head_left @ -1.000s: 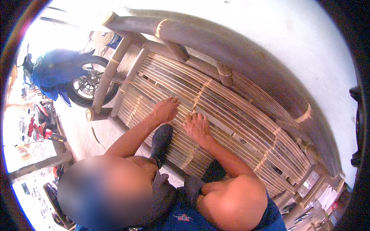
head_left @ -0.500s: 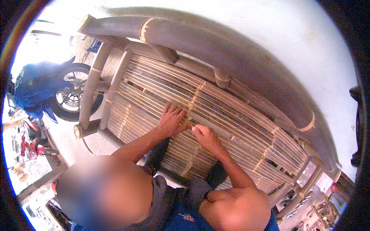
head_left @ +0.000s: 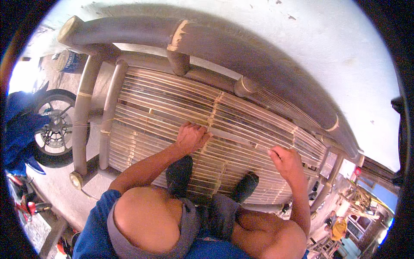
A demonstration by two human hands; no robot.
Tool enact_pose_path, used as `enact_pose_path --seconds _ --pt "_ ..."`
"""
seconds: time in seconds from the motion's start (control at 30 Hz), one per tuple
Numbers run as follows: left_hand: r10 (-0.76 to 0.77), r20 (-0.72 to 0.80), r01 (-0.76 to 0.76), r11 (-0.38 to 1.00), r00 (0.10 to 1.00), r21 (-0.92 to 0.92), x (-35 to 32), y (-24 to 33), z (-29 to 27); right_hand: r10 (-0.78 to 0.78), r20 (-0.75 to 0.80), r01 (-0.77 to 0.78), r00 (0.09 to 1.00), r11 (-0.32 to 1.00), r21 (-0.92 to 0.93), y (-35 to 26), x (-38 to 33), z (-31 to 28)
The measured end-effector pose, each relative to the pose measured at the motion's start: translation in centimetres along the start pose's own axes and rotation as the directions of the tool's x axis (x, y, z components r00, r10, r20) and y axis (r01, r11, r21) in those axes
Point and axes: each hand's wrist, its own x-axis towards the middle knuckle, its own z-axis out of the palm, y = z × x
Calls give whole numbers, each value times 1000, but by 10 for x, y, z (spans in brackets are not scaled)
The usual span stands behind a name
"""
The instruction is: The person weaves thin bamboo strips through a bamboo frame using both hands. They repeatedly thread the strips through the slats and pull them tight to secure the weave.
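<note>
Pressing: left hand (head_left: 191, 137) | right hand (head_left: 286, 162) | bamboo slats (head_left: 172, 103) run left-right

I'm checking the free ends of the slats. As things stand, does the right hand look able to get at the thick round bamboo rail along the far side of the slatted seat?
Probably yes. The right hand rests on the slatted seat, and only bare slats lie between it and the bamboo rail.

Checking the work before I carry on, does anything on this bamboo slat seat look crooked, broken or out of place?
Nothing is plainly broken. The pale split-bamboo slat seat lies in even rows, though a thin loose strand strays across its left edge. The left hand rests on the slats; the right hand hovers over them.
</note>
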Motion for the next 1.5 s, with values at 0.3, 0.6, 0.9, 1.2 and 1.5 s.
enact_pose_path --seconds 0.3,0.6,0.9,1.2,1.5 --pt "-25 -204 16 999 979 -46 -3 -3 4 59 -270 -189 961 852 -487 -8 -36 -94" --pt "-23 -242 -1 995 970 -101 -1 -8 1 -410 -579 -219 705 651 -727 -2 -22 -100" --pt "-388 -2 359 855 922 -375 13 -13 -10 -21 63 13 998 991 130 -71 53 115" --pt "-255 296 389 549 921 -739 18 -27 -26 31 263 -159 964 864 479 -67 92 172" --pt "-196 459 391 839 867 -379 17 -45 -51 62 499 -487 864 349 801 -88 114 204"
